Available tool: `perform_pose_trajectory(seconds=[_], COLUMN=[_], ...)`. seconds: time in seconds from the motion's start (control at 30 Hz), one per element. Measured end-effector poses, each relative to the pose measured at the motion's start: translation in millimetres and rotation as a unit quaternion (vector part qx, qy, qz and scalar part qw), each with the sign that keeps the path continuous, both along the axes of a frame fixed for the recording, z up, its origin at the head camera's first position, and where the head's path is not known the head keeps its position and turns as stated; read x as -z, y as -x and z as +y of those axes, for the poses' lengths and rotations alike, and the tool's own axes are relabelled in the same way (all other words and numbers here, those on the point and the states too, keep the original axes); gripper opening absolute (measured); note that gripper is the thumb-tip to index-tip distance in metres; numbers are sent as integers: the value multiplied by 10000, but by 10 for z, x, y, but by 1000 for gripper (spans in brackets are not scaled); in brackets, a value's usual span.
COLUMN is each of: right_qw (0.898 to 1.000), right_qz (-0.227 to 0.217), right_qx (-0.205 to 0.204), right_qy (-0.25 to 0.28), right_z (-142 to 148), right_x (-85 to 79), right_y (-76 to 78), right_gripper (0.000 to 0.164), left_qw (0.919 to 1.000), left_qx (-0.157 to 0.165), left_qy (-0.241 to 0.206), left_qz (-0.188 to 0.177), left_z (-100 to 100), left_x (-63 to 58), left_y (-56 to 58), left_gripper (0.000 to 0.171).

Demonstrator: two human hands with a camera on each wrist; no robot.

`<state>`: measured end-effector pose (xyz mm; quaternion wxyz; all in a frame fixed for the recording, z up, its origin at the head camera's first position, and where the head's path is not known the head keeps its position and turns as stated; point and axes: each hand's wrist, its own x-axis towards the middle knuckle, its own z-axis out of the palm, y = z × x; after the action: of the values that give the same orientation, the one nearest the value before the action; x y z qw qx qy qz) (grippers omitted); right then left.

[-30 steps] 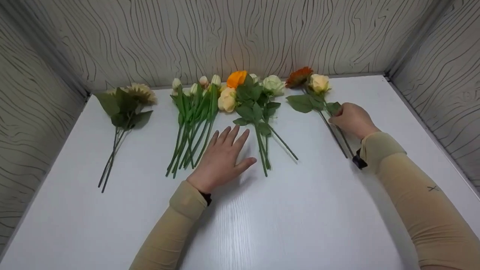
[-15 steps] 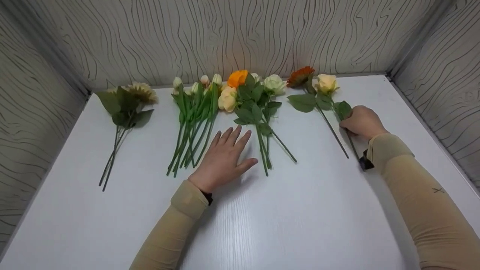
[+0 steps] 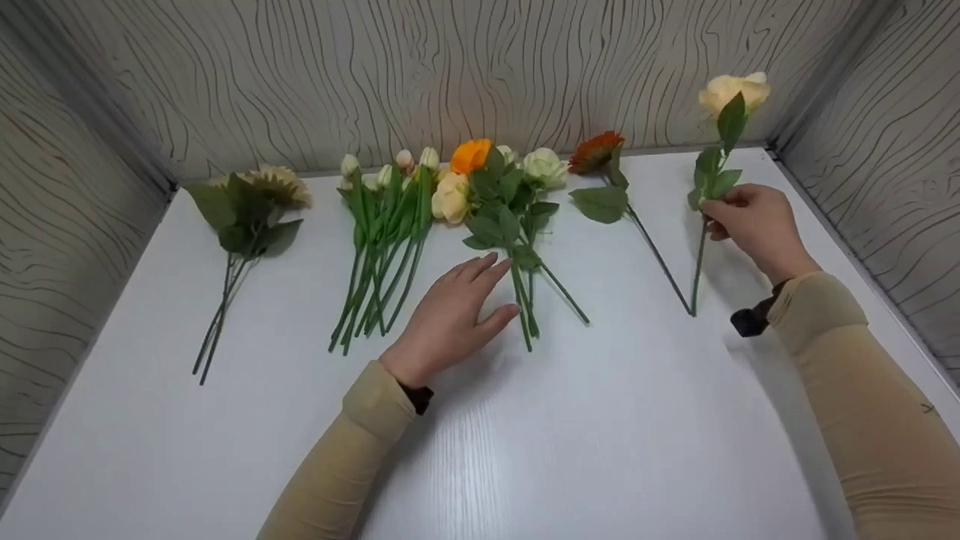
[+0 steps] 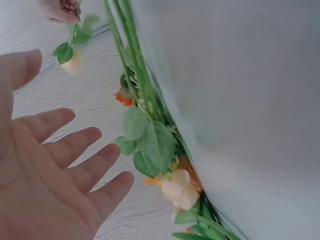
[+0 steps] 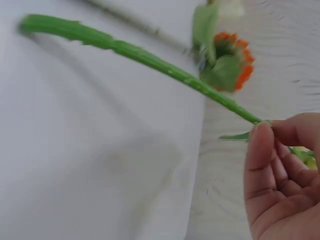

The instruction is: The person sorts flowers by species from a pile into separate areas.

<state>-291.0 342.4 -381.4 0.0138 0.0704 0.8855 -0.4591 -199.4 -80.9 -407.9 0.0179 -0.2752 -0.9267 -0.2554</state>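
Between thumb and fingers, my right hand (image 3: 757, 225) pinches the stem of a pale yellow rose (image 3: 729, 95), held upright at the table's right. Its thorny green stem (image 5: 150, 60) crosses the right wrist view. Just left of it, an orange-red gerbera-like flower (image 3: 596, 153) lies on the table. My left hand (image 3: 446, 319), fingers extended and holding nothing, hovers before the mixed bunch of roses (image 3: 495, 217), which includes a bright orange bloom. In the left wrist view the palm (image 4: 45, 175) shows with fingers spread.
White tulips (image 3: 386, 240) lie in a bunch left of the middle. Farther left are cream flowers (image 3: 274, 187) with broad dark leaves. A wood-grain patterned wall (image 3: 465, 67) stands behind the white table (image 3: 600, 435), with side panels left and right.
My right hand has drawn the pale yellow rose rightward, away from the orange-red flower, and raised its bloom upright. My left hand has stayed nearly in place, its fingers closer together.
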Motion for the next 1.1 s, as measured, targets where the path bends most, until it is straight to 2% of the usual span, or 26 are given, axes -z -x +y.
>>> perform_pose_trajectory(seconds=[0.07,0.17,0.27,0.4,0.5,0.6,0.83,1.0,1.1], right_qw=[9982,9886,9705,9497,9411,9374,9312,9288,9284], right_qz=[190,563,931,1063,1019,1001,982,888,888], right_qx=[46,-62,-403,-1007,-1384,-1639,-1763,-1850,-1889], right_qy=[565,1398,2187,2769,2911,2906,3035,3086,3075], right_z=[-164,-470,-776,-1120,-1305,-1419,-1543,-1588,-1604], right_x=[-31,-76,-120,-181,-194,-187,-145,-123,-112], right_y=[-36,-120,-238,-414,-525,-599,-651,-669,-671], right_gripper=[45,42,39,39,38,37,32,29,28], left_qw=[9989,9931,9840,9657,9505,9408,9313,9179,9160], left_qx=[30,64,88,88,119,142,122,40,-26], left_qy=[-463,-1112,-1630,-2252,-2630,-2828,-3069,-3347,-3400], left_qz=[-95,-356,-717,-1289,-1650,-1864,-1958,-2133,-2130], left_z=[40,135,257,410,486,521,529,527,525], left_x=[-40,-110,-172,-224,-224,-201,-160,-153,-152], left_y=[-19,-55,-95,-139,-155,-152,-118,-108,-105], left_gripper=[56,46,40,38,37,35,27,23,19])
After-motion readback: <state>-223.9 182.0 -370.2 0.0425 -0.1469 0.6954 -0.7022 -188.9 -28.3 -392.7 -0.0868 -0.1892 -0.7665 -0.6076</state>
